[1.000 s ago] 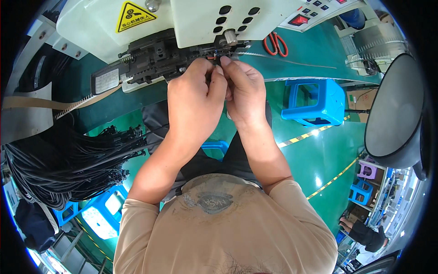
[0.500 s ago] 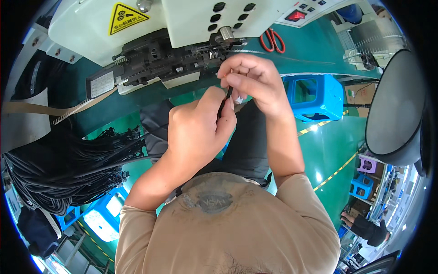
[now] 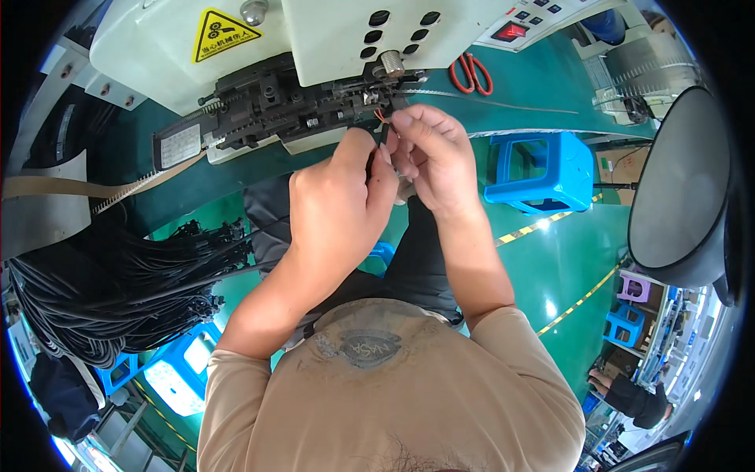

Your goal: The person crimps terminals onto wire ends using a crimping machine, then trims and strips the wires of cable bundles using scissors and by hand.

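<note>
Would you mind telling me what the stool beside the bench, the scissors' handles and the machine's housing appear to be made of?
The blue stool looks like moulded plastic: uniform colour, rounded edges, a soft sheen. The scissors have glossy red handle loops, probably plastic or plastic-coated; the blades are too small to judge. The machine housing seems painted sheet metal, smooth cream-white with a sticker and bolt heads, though a hard plastic cover cannot be ruled out.

Two hands meet at upper centre of the frame, the left hand [image 3: 338, 208] touching the right hand [image 3: 431, 153], just below a machine [image 3: 299, 102] spanning the top. Scissors [image 3: 470, 73] lie upper right of the hands. A stool [image 3: 539, 173] stands right; a cable bundle [image 3: 102, 283] hangs lower left.
</note>
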`<move>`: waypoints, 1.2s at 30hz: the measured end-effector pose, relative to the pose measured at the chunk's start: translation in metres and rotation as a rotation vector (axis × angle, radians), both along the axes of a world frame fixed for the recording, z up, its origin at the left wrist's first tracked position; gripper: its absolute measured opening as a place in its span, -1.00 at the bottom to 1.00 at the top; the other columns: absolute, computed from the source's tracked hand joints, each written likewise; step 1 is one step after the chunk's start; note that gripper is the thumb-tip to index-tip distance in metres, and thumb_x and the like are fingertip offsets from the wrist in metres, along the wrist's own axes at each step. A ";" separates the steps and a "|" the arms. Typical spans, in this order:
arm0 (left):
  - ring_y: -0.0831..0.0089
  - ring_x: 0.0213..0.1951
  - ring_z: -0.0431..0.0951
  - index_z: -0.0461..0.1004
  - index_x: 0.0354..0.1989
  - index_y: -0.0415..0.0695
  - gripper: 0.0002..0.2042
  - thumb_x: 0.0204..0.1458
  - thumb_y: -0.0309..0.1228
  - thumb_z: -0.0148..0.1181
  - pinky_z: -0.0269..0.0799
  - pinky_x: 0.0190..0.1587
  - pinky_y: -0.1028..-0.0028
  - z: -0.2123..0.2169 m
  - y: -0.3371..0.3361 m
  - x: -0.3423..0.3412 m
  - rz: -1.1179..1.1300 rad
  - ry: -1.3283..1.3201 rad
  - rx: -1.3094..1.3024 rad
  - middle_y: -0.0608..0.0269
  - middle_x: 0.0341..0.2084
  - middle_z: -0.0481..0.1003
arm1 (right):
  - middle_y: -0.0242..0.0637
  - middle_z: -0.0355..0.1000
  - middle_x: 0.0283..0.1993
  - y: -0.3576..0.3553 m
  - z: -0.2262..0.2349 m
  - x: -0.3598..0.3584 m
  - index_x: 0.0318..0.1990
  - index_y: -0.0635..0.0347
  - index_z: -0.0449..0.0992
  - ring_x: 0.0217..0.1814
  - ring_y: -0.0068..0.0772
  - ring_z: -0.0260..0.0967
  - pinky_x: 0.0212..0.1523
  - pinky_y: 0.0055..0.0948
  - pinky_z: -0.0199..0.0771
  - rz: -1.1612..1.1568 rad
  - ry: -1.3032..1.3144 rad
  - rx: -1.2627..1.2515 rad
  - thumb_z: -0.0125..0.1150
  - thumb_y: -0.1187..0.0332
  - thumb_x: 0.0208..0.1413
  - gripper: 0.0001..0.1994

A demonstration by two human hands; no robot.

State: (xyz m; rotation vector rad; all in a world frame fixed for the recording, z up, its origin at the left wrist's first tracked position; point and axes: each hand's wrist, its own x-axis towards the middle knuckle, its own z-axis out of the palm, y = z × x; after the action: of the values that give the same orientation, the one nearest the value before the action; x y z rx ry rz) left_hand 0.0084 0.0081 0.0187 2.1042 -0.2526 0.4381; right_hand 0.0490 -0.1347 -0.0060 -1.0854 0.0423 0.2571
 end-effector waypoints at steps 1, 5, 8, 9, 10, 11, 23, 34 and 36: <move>0.16 -0.71 0.51 0.32 -0.49 -0.17 -0.85 0.08 -0.49 0.15 0.37 -0.66 0.29 0.001 0.000 0.002 0.000 0.000 0.000 0.10 -0.80 0.40 | -0.37 0.47 -0.53 0.002 -0.003 -0.002 -0.41 0.25 0.54 -0.66 -0.66 0.24 -0.65 -0.67 0.11 -0.022 -0.045 0.013 0.20 0.37 0.19 -0.83; 0.13 -0.69 0.53 0.36 -0.47 -0.20 -0.86 0.09 -0.49 0.15 0.40 -0.63 0.30 0.000 0.001 0.009 0.034 0.073 -0.053 0.06 -0.76 0.44 | -0.37 0.47 -0.53 0.009 -0.001 -0.002 -0.42 0.24 0.54 -0.66 -0.64 0.26 -0.65 -0.68 0.12 -0.063 -0.083 0.022 0.20 0.34 0.21 -0.81; 0.38 -0.73 0.45 0.42 -0.42 -0.23 -0.87 0.14 -0.46 0.13 0.32 -0.66 0.44 -0.003 0.003 0.013 0.028 0.153 -0.161 0.17 -0.76 0.43 | -0.38 0.46 -0.55 0.011 -0.002 0.000 -0.43 0.24 0.54 -0.67 -0.64 0.25 -0.66 -0.67 0.10 -0.060 -0.051 0.015 0.20 0.32 0.21 -0.79; 0.63 -0.76 0.39 0.46 -0.37 -0.25 -0.85 0.19 -0.43 0.11 0.25 -0.69 0.57 -0.003 0.004 0.014 0.017 0.209 -0.215 0.30 -0.77 0.43 | -0.39 0.45 -0.56 0.012 -0.002 0.001 -0.43 0.23 0.55 -0.68 -0.65 0.24 -0.67 -0.67 0.08 -0.054 -0.040 0.014 0.21 0.31 0.21 -0.78; 0.63 -0.76 0.39 0.46 -0.37 -0.25 -0.85 0.19 -0.43 0.11 0.25 -0.69 0.57 -0.001 0.003 0.013 0.017 0.209 -0.216 0.30 -0.77 0.43 | -0.39 0.45 -0.56 0.013 -0.002 0.002 -0.43 0.23 0.55 -0.68 -0.65 0.24 -0.67 -0.67 0.08 -0.054 -0.040 0.014 0.21 0.31 0.21 -0.78; 0.65 -0.75 0.38 0.46 -0.36 -0.26 -0.84 0.20 -0.42 0.10 0.24 -0.69 0.58 0.004 0.003 0.013 0.012 0.269 -0.289 0.31 -0.77 0.42 | -0.39 0.44 -0.57 0.016 -0.002 0.002 -0.44 0.23 0.55 -0.68 -0.66 0.22 -0.67 -0.68 0.07 -0.064 -0.032 0.008 0.22 0.30 0.21 -0.78; 0.67 -0.75 0.35 0.47 -0.37 -0.28 -0.82 0.21 -0.41 0.08 0.20 -0.71 0.59 0.004 0.002 0.020 0.005 0.335 -0.410 0.32 -0.76 0.40 | -0.37 0.41 -0.60 0.028 -0.001 0.003 -0.47 0.26 0.55 -0.71 -0.68 0.16 -0.70 -0.67 0.04 -0.168 -0.004 0.036 0.25 0.31 0.19 -0.76; 0.66 -0.74 0.38 0.47 -0.38 -0.26 -0.87 0.16 -0.46 0.15 0.21 -0.67 0.58 -0.005 0.004 0.014 0.062 0.151 -0.162 0.31 -0.77 0.42 | -0.32 0.45 -0.56 0.028 -0.012 -0.001 -0.50 0.26 0.51 -0.70 -0.67 0.17 -0.68 -0.66 0.08 -0.195 -0.050 0.082 0.22 0.39 0.19 -0.78; 0.21 -0.68 0.53 0.42 -0.48 -0.22 -0.88 0.03 -0.48 0.21 0.39 -0.62 0.37 0.001 0.007 0.007 0.022 0.147 -0.190 0.09 -0.74 0.44 | -0.30 0.47 -0.54 0.021 -0.010 -0.005 -0.44 0.29 0.53 -0.68 -0.66 0.19 -0.66 -0.66 0.11 -0.183 -0.113 0.058 0.21 0.41 0.17 -0.83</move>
State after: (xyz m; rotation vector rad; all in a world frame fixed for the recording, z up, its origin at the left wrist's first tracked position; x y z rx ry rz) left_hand 0.0153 0.0151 0.0200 1.9435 -0.0984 0.3052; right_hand 0.0440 -0.1133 -0.0165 -1.0294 0.0330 0.0324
